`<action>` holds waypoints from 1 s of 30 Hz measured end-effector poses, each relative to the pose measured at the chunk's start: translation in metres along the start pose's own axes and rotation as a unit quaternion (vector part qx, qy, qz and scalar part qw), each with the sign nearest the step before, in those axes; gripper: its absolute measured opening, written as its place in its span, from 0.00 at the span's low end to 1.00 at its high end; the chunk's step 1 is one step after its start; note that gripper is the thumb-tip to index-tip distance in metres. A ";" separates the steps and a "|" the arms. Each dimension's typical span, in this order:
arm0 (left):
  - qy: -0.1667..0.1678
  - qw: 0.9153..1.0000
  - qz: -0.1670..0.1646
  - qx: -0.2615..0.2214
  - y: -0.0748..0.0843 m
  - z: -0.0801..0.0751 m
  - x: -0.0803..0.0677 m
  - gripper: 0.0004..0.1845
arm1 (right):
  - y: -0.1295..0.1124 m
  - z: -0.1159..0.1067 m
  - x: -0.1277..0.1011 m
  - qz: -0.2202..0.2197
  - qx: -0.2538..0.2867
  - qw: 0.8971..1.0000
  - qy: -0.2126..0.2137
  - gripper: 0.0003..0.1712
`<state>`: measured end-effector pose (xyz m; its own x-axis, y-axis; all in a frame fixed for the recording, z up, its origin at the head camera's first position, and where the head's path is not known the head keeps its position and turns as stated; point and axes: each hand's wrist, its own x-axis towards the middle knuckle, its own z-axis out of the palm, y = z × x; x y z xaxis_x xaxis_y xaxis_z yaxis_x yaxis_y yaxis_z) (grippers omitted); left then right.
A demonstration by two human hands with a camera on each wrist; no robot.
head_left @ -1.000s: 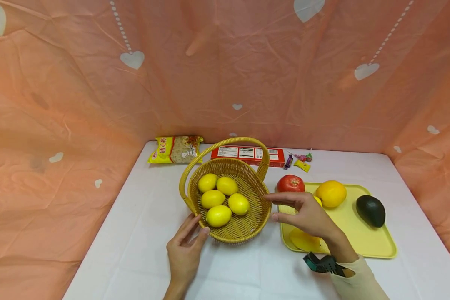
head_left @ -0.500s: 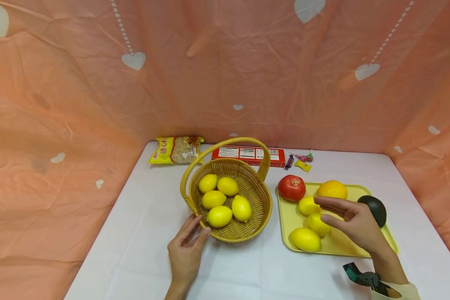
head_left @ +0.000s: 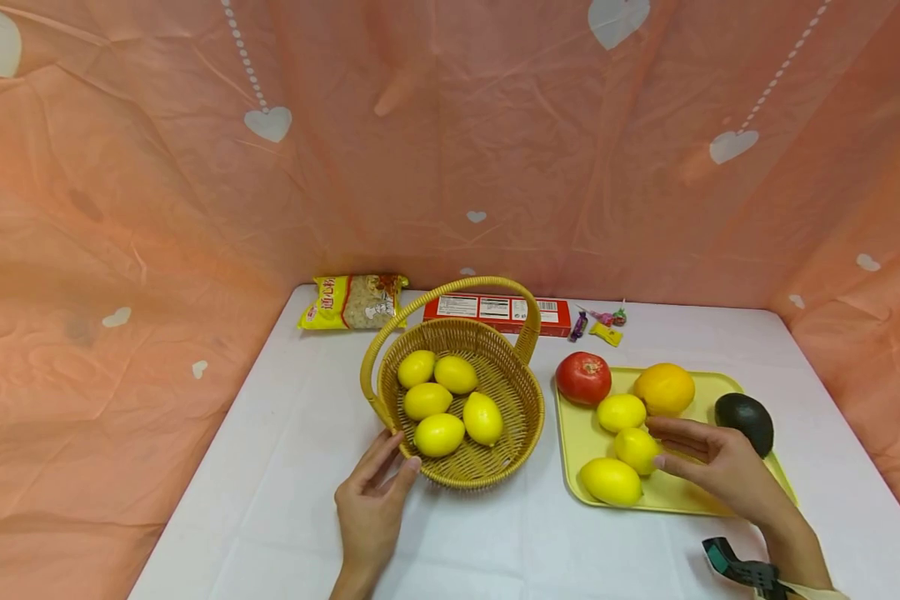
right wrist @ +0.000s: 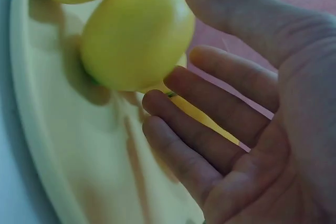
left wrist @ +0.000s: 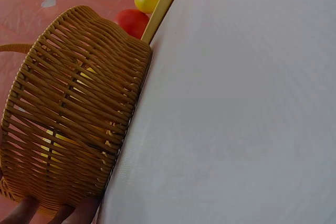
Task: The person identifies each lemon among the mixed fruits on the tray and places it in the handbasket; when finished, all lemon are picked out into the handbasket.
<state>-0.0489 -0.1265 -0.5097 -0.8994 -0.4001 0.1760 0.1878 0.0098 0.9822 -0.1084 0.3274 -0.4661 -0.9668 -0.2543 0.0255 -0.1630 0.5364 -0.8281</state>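
Observation:
A round woven basket with a tall handle stands mid-table and holds several lemons. My left hand touches the basket's near left side with fingertips and thumb. In the left wrist view, its fingers lie against the outer weave. Over a yellow tray at the right, my right hand reaches toward the middle lemon of three. The thumb is at that lemon's surface, and the fingers stretch out beside it. In the right wrist view, the palm has nothing in it, and the lemon rests beyond the fingertips.
Also on the tray are a red pomegranate-like fruit, an orange-yellow fruit and a dark avocado. Behind the basket lie a yellow pasta bag, a red box and several wrapped candies. A pink curtain surrounds the table.
My right hand has left the basket's right rim, moved right over the tray and lowered to the middle lemon. The rightmost lemon in the basket has turned. My left hand has stayed put.

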 end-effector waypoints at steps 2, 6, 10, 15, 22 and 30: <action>-0.001 1.000 0.001 0.000 0.000 0.000 0.000 0.21 | 0.001 0.003 0.001 0.002 0.002 1.000 -0.004 0.28; 0.000 1.000 0.001 0.002 -0.001 0.000 0.000 0.21 | 0.001 0.007 0.000 0.005 0.017 1.000 -0.003 0.28; 0.001 1.000 0.000 0.000 0.000 0.000 0.000 0.22 | 0.003 0.010 -0.001 0.015 0.024 1.000 -0.005 0.29; 0.001 1.000 -0.004 -0.003 0.001 0.000 0.000 0.22 | 0.003 0.013 -0.002 0.024 0.015 1.000 -0.007 0.31; 0.001 1.000 -0.009 -0.003 0.002 0.001 0.000 0.22 | -0.008 0.007 -0.004 0.030 -0.006 1.000 0.005 0.28; -0.001 1.000 -0.008 -0.005 0.000 0.000 0.000 0.22 | -0.032 0.013 0.004 -0.038 0.029 0.999 0.009 0.26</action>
<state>-0.0490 -0.1261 -0.5096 -0.9027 -0.3992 0.1607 0.1780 -0.0065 0.9840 -0.1047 0.2990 -0.4471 -0.9555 -0.2781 0.0983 -0.2244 0.4689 -0.8543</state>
